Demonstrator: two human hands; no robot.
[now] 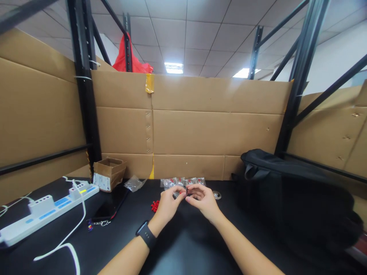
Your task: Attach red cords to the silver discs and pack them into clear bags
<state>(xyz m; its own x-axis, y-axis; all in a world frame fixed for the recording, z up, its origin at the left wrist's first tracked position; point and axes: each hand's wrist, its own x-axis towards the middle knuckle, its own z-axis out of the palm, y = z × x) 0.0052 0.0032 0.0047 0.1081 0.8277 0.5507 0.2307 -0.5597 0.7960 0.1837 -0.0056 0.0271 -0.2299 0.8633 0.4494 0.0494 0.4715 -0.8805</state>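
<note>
My left hand and my right hand meet above the black table, fingertips pinched together. Between them is a small, thin dark piece, seen edge-on; its kind is too small to make out. Just behind my fingers lies a row of clear plastic packets with red and silvery bits inside, partly hidden by my hands. A cluster of small red pieces rests left of my left hand. To the right of my right hand is a small round silvery item.
A white power strip with cables runs along the left. Near it are a phone with a beaded charm, a small open cardboard box and a crumpled plastic bag. A large black bag fills the right. Cardboard panels wall the back.
</note>
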